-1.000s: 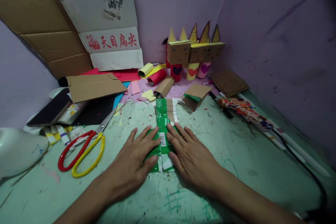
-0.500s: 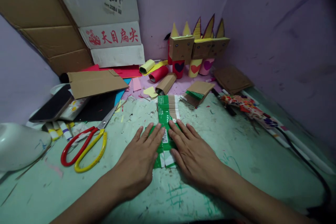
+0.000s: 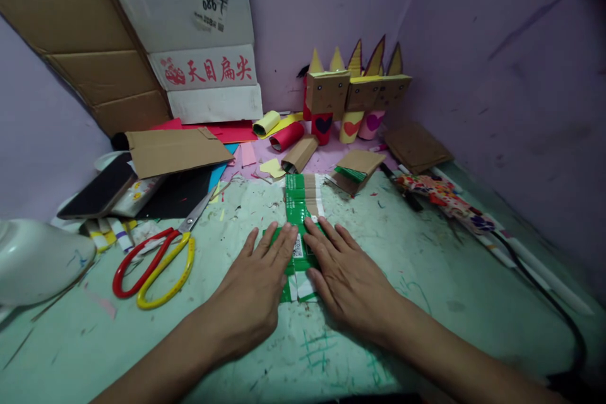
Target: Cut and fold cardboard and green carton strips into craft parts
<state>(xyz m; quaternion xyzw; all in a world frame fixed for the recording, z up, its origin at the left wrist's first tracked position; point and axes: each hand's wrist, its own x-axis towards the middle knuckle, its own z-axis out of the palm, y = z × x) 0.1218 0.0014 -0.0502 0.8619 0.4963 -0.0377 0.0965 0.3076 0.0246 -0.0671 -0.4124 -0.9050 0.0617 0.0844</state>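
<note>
A flattened piece of green printed cardboard [image 3: 296, 202] lies on the table in front of me, with a QR code and brown and white patches showing. My left hand [image 3: 258, 278] rests flat on its left part, fingers stretched out. On its right part lies my right hand [image 3: 343, 271], also flat with fingers extended. Both hands hide much of the cardboard's middle. Left of my left hand are scissors [image 3: 177, 233] with one red and one yellow handle, their blades pointing away from me.
Cardboard figures [image 3: 326, 95] with pointed yellow tops stand by the wall. A folded cardboard piece [image 3: 357, 167] and a cardboard tube [image 3: 300, 154] lie before them. At left are a phone [image 3: 99, 186] and a white rounded object [image 3: 42, 262]; at right, a glue gun [image 3: 445, 199] with a black cord.
Both hands stay pressed on the green cardboard, almost unmoved. The camera view has tilted slightly, so the background sits a little lower.
</note>
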